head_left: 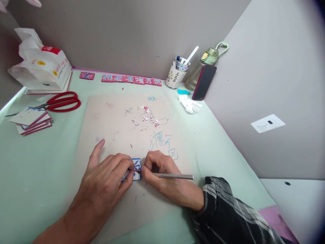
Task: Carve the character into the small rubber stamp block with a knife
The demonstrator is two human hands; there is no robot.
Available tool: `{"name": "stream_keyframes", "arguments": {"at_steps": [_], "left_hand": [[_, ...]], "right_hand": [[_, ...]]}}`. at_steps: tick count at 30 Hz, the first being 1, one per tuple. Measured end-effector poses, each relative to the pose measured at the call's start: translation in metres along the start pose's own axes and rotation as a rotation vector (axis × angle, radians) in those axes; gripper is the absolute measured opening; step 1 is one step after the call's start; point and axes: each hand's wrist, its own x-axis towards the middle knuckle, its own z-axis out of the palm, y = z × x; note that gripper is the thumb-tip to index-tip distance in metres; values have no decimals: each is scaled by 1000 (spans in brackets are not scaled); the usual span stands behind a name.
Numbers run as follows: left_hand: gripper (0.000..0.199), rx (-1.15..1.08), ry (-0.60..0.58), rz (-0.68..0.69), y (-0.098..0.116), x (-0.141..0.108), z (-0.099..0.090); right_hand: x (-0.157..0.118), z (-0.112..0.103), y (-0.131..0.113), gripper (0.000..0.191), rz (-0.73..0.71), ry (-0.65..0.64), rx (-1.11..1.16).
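Note:
A small white card point(137, 165) with blue lines and a blue outlined character lies on the grey-brown board point(101, 112). My left hand point(105, 179) pins it from the left. Thumb and index finger are pinched together over its middle and hide part of it, while the little finger sticks out. In a pen-like grip, my right hand point(165, 176) holds a slim silver craft knife point(175, 176), its tip at the right part of the card. Red and white paper scraps point(146, 118) lie farther up the board, near blue handwriting.
Red-handled scissors point(63, 101) and stacked cards point(31, 120) lie left, below a tissue pack point(43, 67). Cut red character tiles point(132, 79) line the back. A pen cup point(176, 73), green bottle point(203, 67), phone point(204, 83) and crumpled tissue point(190, 104) stand or lie back right.

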Motion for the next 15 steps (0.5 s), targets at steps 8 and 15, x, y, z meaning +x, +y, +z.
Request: {"name": "stream_keyframes", "arguments": {"at_steps": [8, 15], "left_hand": [[12, -108, -32, -84, -11, 0, 1], [5, -306, 35, -369, -29, 2, -6]], "right_hand": [[-1, -1, -1, 28, -19, -3, -19], [3, -1, 8, 24, 15, -10, 103]]}}
